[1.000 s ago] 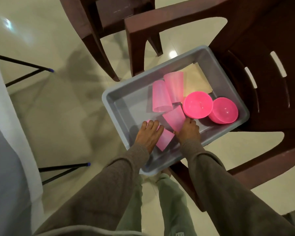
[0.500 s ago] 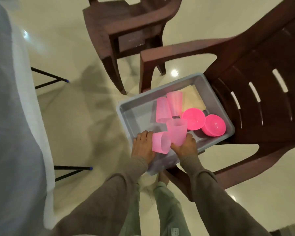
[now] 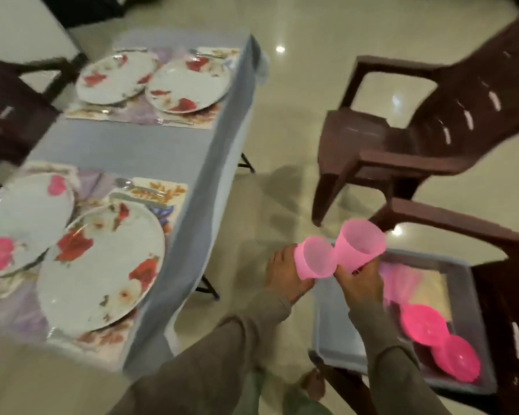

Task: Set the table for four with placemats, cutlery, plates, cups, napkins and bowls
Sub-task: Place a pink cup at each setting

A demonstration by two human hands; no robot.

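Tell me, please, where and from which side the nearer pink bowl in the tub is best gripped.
Probably at its rim, from above. The nearer bowl lies in the grey tub beside the other bowl, close to the tub wall, so its sides are crowded. The frame is blurred; I cannot tell whether it faces up. Both hands hold cups: left, right.

Pink cups point(image 3: 400, 280) in grey tub point(image 3: 468, 290) smeared by blur, left plate point(image 3: 18, 223) cut by frame edge

You will find no readable text, label, brand or number anywhere in this blurred head-camera view.
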